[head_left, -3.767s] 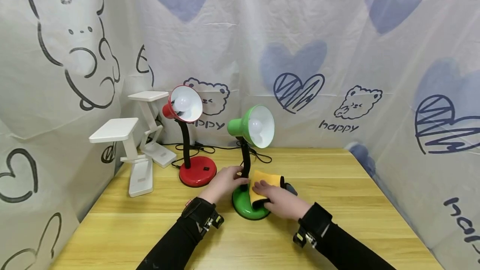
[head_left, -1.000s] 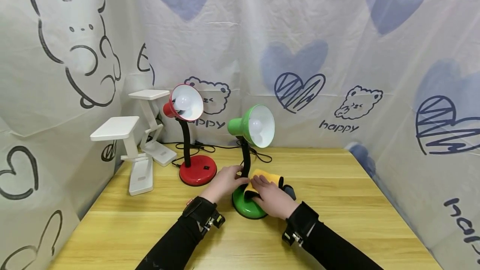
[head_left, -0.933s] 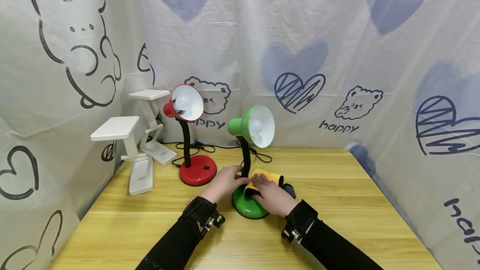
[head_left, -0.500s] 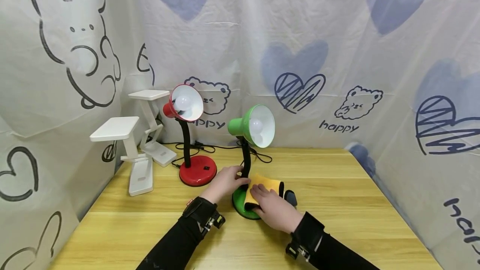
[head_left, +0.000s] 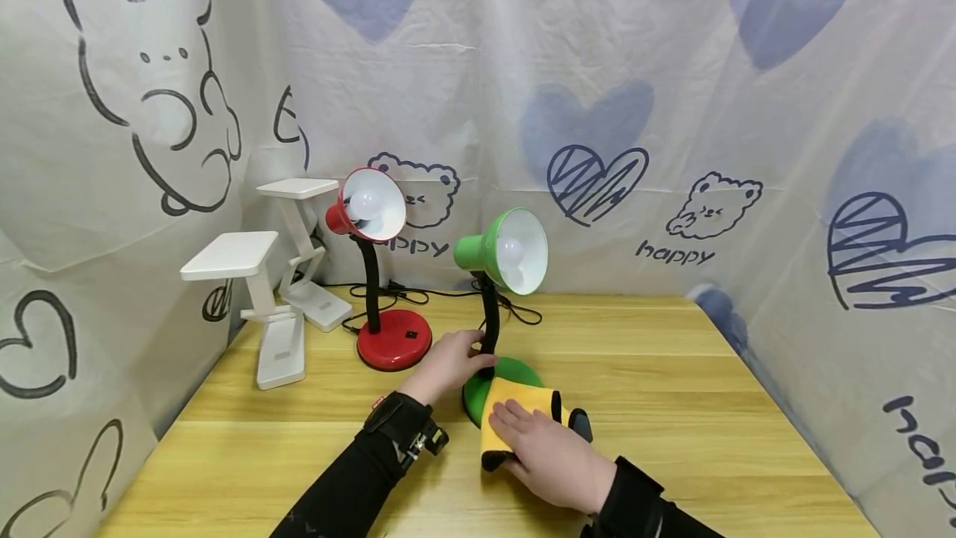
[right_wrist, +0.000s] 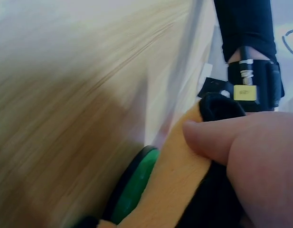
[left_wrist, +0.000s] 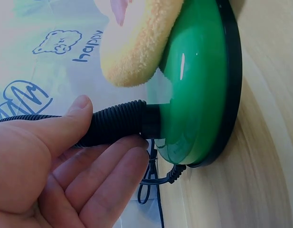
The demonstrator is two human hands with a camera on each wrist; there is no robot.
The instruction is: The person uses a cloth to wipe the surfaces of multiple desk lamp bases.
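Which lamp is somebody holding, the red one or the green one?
The green lamp: the left hand holds its black neck. No hand touches the red lamp.

Place: a small desk nook walled in with cloth; whether it belongs to a home, an office or a studio cannot be told.
Drapes: pale printed sheets (head_left: 493, 114) behind and on both sides, creased, with hearts, cartoon bears and "happy".
Desk: a wood-grain tabletop (head_left: 672, 413).
Desk lamps: a red lamp (head_left: 371, 285) and a green lamp (head_left: 489, 314).
Wiring: black cables (head_left: 399, 293) along the back edge.
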